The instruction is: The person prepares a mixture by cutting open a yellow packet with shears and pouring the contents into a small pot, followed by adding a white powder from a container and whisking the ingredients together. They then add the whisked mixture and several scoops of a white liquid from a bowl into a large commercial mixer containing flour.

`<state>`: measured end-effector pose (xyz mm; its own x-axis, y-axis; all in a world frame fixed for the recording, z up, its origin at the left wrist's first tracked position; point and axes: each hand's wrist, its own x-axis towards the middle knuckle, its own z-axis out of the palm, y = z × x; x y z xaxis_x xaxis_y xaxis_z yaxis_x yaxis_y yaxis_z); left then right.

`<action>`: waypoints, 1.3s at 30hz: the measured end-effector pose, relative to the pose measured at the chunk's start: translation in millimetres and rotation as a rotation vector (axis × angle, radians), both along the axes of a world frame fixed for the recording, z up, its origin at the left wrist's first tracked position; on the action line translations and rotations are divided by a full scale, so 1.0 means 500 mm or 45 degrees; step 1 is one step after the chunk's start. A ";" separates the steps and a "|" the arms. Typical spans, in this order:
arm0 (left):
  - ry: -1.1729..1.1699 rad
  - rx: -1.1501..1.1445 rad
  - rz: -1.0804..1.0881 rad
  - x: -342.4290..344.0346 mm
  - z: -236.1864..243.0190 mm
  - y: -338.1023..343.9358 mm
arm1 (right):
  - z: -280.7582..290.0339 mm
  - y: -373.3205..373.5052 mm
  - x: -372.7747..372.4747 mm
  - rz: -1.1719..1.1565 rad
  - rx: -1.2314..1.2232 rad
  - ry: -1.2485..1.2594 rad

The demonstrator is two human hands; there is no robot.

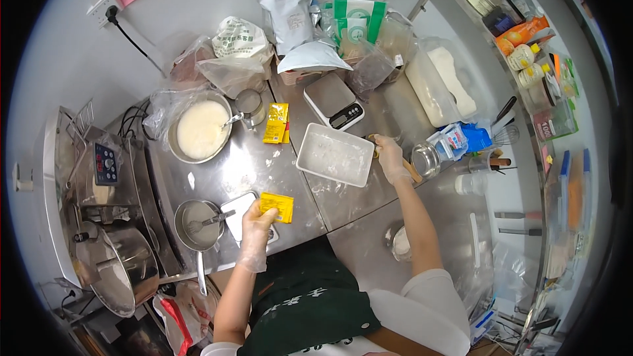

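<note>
My gloved left hand grips yellow packets above a white scale at the front left. Beside it sits a saucepan with a whisk in pale liquid. My gloved right hand is at the right end of a white rectangular tray, fingers closed on a small yellowish object I cannot make out; a wooden handle lies beside it. More yellow packets lie behind the tray, near a large bowl of creamy liquid.
A second scale stands behind the tray, with bags along the wall. A plastic bin of white powder and steel containers are right. A mixer bowl is lower left; a crowded shelf lines the far right.
</note>
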<state>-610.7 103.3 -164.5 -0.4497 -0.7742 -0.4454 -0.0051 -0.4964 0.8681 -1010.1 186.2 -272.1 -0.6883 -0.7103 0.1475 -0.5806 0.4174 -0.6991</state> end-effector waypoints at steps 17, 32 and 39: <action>0.009 -0.020 0.306 0.040 0.021 -0.007 | 0.030 0.087 -0.023 0.124 0.909 0.461; 0.234 -0.167 0.405 0.175 0.041 0.027 | 0.366 -0.022 0.443 1.001 0.742 -0.475; 0.240 -0.170 0.580 0.241 0.029 0.059 | 0.422 -0.116 0.562 1.359 1.030 -0.272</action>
<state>-490.2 132.8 -150.1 -0.1161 -0.9550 -0.2730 0.3486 -0.2966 0.8891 -728.9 128.4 -60.9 0.2911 -0.7438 -0.6017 -0.7889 0.1692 -0.5908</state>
